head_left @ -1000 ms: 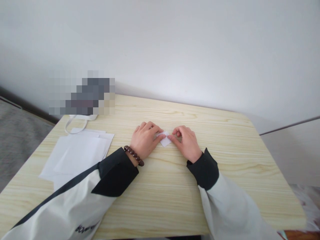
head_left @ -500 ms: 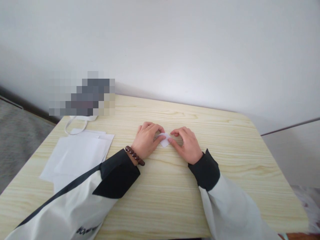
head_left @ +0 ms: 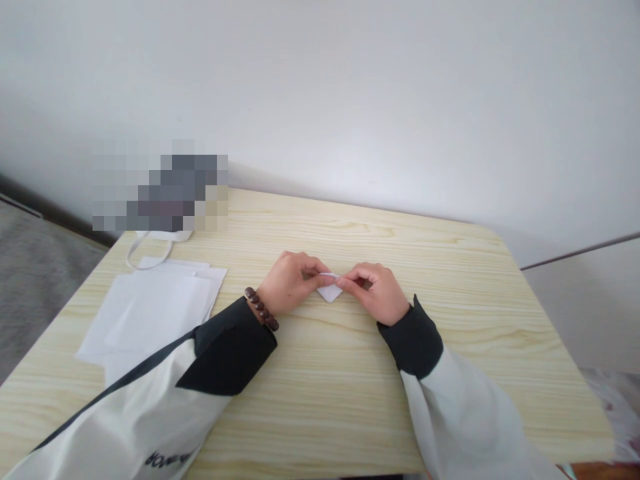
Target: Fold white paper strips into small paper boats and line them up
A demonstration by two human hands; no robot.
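Observation:
A small folded piece of white paper [head_left: 330, 292] is held over the middle of the table, its pointed end toward me. My left hand [head_left: 290, 283], with a dark beaded bracelet [head_left: 261, 309] at the wrist, pinches the paper's upper left side between thumb and fingers. From the other side, my right hand [head_left: 377, 290] grips the upper right part between thumb and forefinger. The two thumb tips almost meet on the paper. Parts of the paper's top edge are hidden behind them.
Several loose white sheets [head_left: 150, 313] lie overlapped on the left of the wood-grain table [head_left: 320, 400]. Behind them are a white cable loop [head_left: 131, 257] and a blurred-out dark object [head_left: 173, 193]. A white wall [head_left: 350, 100] rises at the table's back edge.
My right forefinger, apart from its thumb before, has closed onto the paper. My left fingers have drawn in, and the paper has shifted slightly toward me, showing a clearer point.

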